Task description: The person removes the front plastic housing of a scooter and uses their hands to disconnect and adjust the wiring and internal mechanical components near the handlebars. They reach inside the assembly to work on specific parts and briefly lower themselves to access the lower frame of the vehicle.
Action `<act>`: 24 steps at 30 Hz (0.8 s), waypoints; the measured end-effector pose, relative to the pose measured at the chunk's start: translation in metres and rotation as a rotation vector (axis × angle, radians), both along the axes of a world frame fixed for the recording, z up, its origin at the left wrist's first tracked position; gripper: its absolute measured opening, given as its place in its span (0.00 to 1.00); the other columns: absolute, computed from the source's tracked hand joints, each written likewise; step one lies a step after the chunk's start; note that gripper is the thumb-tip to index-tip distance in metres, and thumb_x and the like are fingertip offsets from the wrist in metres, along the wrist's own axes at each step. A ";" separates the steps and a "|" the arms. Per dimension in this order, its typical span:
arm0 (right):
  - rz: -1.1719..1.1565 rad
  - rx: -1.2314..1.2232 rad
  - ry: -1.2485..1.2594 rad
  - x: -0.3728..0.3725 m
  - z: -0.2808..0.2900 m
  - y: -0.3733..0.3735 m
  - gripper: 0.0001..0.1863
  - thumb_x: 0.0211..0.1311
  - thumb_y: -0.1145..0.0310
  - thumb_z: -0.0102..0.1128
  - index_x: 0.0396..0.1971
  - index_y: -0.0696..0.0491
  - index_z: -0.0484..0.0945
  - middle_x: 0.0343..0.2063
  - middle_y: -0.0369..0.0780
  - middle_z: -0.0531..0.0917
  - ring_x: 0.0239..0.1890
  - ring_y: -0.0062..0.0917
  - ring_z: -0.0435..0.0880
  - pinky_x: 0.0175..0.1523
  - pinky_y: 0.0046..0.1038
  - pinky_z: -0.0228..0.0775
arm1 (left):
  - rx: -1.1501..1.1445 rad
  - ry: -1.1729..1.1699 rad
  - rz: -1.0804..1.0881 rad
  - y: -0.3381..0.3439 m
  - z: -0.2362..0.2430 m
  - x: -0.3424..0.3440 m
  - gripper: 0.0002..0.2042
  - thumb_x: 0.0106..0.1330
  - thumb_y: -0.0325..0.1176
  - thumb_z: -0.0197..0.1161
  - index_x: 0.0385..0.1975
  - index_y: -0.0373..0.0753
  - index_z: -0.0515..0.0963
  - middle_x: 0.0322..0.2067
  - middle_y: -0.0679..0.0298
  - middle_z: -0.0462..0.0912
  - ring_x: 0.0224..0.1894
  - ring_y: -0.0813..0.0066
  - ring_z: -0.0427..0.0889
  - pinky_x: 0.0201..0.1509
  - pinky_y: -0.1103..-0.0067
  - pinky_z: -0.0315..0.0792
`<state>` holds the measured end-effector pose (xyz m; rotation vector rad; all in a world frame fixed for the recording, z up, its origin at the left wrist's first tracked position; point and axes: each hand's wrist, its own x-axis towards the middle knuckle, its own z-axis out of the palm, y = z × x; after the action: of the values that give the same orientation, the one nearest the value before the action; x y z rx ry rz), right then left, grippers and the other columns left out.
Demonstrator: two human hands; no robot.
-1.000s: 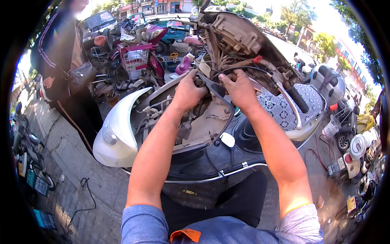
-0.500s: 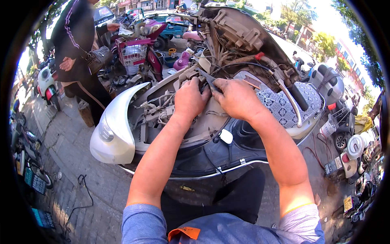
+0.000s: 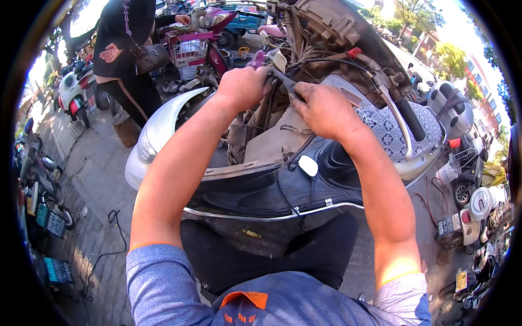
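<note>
My left hand (image 3: 244,88) and my right hand (image 3: 327,111) are closed close together above the opened front of a scooter. Between my fingers is a dark grey, flat, tapered piece (image 3: 284,81); its exact kind cannot be made out. My right fingers pinch its nearer end, and my left fingers curl at its other end, partly hidden. Below them lie exposed cables and a dusty inner panel (image 3: 274,142). A silver-white front cover (image 3: 142,155) is at the left, partly behind my left forearm.
To the right are the handlebar grip (image 3: 409,118) and patterned seat cover (image 3: 399,130). A white mirror-like oval (image 3: 308,165) sits over the dark footboard. A person in dark clothes (image 3: 122,60) stands at the left beside a wooden stump (image 3: 125,129). Parked scooters line both sides.
My left hand has moved up and left, with its forearm now across the front cover. My right hand has shifted slightly right. The view has tilted; the dark piece remains between my hands.
</note>
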<state>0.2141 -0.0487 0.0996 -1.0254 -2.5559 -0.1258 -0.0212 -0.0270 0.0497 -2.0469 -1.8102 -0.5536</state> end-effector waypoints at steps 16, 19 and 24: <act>-0.016 0.018 -0.014 -0.002 -0.007 0.009 0.12 0.74 0.64 0.58 0.44 0.54 0.85 0.36 0.52 0.91 0.43 0.51 0.91 0.51 0.51 0.83 | -0.217 0.195 -0.106 0.005 0.066 -0.022 0.19 0.80 0.46 0.54 0.44 0.36 0.83 0.39 0.43 0.89 0.45 0.38 0.88 0.52 0.51 0.80; -0.038 0.017 0.013 0.001 -0.010 0.010 0.11 0.71 0.67 0.58 0.44 0.54 0.86 0.37 0.52 0.91 0.44 0.50 0.91 0.51 0.49 0.84 | -0.253 0.125 -0.093 0.000 0.069 -0.011 0.21 0.80 0.48 0.54 0.43 0.35 0.85 0.43 0.43 0.89 0.49 0.38 0.87 0.56 0.52 0.80; -0.043 0.028 -0.009 -0.008 -0.008 0.013 0.11 0.66 0.72 0.60 0.44 0.53 0.88 0.39 0.50 0.92 0.46 0.47 0.93 0.51 0.46 0.86 | -0.302 -0.039 -0.246 0.017 0.085 -0.042 0.20 0.81 0.48 0.59 0.49 0.34 0.82 0.42 0.43 0.87 0.48 0.42 0.85 0.52 0.57 0.76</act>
<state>0.2058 -0.0362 0.0911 -1.0714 -2.5338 -0.1772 -0.0629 -0.0099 0.1351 -2.4993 -1.7639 -0.4055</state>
